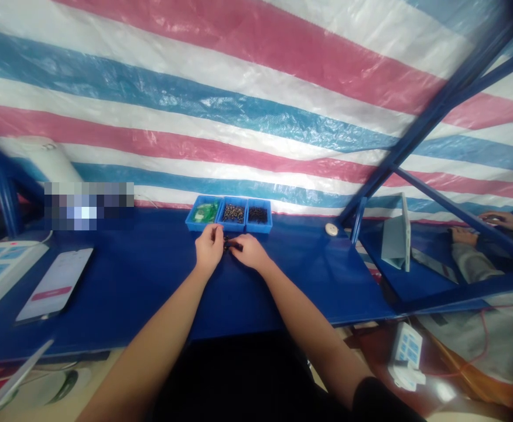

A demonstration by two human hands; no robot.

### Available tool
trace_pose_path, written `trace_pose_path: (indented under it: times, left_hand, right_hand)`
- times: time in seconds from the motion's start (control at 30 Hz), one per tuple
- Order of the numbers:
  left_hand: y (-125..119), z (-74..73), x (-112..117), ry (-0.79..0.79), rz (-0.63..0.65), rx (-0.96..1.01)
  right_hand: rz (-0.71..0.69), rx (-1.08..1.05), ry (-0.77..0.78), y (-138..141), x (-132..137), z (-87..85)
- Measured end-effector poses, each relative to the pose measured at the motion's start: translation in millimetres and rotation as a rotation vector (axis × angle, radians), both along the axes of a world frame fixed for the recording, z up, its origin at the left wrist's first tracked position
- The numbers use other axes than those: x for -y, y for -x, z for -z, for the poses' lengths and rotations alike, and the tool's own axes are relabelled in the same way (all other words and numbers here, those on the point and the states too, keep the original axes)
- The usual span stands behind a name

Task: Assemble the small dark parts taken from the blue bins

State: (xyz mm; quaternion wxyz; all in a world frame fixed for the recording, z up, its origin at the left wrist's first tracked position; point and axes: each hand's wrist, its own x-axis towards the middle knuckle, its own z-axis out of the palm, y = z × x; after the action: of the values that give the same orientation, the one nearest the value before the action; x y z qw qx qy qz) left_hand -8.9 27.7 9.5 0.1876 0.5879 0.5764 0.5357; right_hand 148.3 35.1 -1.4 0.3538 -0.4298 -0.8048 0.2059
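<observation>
In front of three joined blue bins, my left hand (209, 248) and my right hand (251, 252) meet over the blue table. My left fingers are pinched closed, and what lies in them is hidden. Between the hands shows a small dark piece (227, 244), too small to name, gripped by the fingers of my right hand. The left bin (188, 221) has a green plastic bag (205, 212) in it. Small brass-and-black parts (233, 214) fill the middle bin, and small black parts (258, 215) lie in the right one.
A phone (57, 284) and a white power strip (6, 269) lie on the left of the table (151, 293). A round pale object (331, 229) sits near a blue frame post. Beyond it are a propped tablet (399, 234) and another person's hands (465, 235).
</observation>
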Motion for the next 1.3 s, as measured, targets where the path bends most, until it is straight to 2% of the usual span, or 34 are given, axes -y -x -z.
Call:
trace_pose_path:
  times: [0.1,0.23,0.47,0.9,1.0,1.1,1.2,1.3]
  left_hand:
    - [-0.2,1.4,-0.6,-0.001,0.0,-0.011]
    - [-1.1,1.7,-0.8,0.002,-0.008,-0.006]
    - [-0.5,0.3,0.2,0.004,-0.009,-0.026]
    - [-2.4,1.2,0.3,-0.007,-0.006,-0.044]
    - [-2.1,0.9,0.6,-0.005,-0.009,-0.046]
    - [-1.1,0.7,0.4,-0.005,0.003,-0.041]
    - [-0.5,-0.2,0.7,-0.006,0.007,-0.042]
    - [-1.7,-1.6,2.0,-0.015,0.039,-0.06]
  right_hand:
    - [0.034,0.139,-0.017,7.0,3.0,-0.5]
    - [0.066,0.206,-0.049,12.1,2.4,0.1]
    - [0.074,0.209,0.003,11.7,2.1,-1.1]
    - [0.121,0.297,-0.041,19.0,8.6,-7.0]
    - [0.097,0.286,-0.045,18.8,8.2,-7.2]
    - [0.06,0.182,-0.048,17.6,7.1,-7.9]
    - [0.107,-0.07,-0.035,14.0,3.3,-7.5]
    - [0.185,-0.361,0.053,8.4,-3.2,-5.2]
